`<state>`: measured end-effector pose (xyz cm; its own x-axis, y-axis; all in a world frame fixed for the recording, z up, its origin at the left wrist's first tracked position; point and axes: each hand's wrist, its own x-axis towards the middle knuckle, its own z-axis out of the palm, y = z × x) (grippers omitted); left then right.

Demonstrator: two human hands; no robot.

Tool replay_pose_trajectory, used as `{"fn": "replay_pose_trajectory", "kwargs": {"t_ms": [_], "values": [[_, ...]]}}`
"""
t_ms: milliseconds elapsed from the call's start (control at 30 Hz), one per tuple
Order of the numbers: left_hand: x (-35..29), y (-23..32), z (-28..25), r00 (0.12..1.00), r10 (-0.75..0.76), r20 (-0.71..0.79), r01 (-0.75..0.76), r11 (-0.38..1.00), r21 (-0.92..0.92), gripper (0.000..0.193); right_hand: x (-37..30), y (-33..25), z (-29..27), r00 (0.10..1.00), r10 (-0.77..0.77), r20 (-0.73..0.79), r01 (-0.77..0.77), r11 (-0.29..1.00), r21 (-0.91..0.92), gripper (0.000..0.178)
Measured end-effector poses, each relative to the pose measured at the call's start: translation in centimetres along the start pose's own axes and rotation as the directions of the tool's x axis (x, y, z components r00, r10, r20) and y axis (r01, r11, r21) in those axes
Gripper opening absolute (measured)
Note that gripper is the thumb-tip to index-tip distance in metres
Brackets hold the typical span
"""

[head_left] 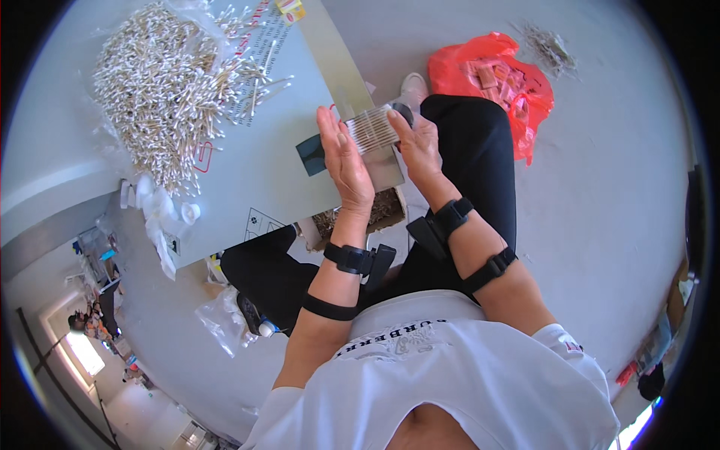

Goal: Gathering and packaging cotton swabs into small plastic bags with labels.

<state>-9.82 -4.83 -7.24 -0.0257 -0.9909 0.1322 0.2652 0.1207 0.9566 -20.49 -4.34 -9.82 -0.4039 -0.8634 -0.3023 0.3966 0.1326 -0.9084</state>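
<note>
One row of swabs (373,130) between my hands, by desk (262,180) edge | sticks point roughly away | right hand (420,148) nearer, fingers gripping its right end | left hand (349,166) flat, fingers straight, just left; contact unclear

Red plastic bag (459,57) nr stick pile (550,49), plus clr plastic bag (223,322), on grey flr (600,187).

We could pass over the tabletop (251,176), left of our left hand (348,166). Farther left, the swab heap (161,90) blocks us.
</note>
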Motion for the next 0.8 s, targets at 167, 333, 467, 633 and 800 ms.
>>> {"fn": "replay_pose_trajectory", "kwargs": {"t_ms": [167, 333, 467, 633, 800], "values": [[1.0, 1.0, -1.1, 0.990, 0.016, -0.143, 0.009, 0.984, 0.177, 0.051, -0.7, -0.9, -0.6, 0.982, 0.189, 0.017, -0.189, 0.971, 0.148, 0.017], [8.3, 2.0, -6.6, 0.972, 0.199, -0.126, -0.034, 0.647, 0.762, 0.024, -1.4, -1.2, -1.2, 0.964, 0.251, 0.084, -0.262, 0.951, 0.164, 0.019], [13.2, 3.6, -9.4, 0.966, 0.230, 0.122, -0.153, 0.122, 0.981, 0.018, -1.5, -1.2, -2.1, 0.955, 0.289, 0.070, -0.297, 0.937, 0.186, 0.021], [14.1, 3.7, -10.7, 0.985, 0.091, 0.149, -0.147, -0.034, 0.989, 0.017, -1.6, -2.9, -2.0, 0.961, -0.062, -0.269, 0.064, 0.998, -0.002, 0.033], [13.1, 2.8, -10.7, 0.980, 0.068, 0.185, -0.183, -0.041, 0.982, 0.016, 0.1, -8.9, -1.8, 0.673, -0.360, 0.646, 0.727, 0.160, -0.668, 0.062]]}}
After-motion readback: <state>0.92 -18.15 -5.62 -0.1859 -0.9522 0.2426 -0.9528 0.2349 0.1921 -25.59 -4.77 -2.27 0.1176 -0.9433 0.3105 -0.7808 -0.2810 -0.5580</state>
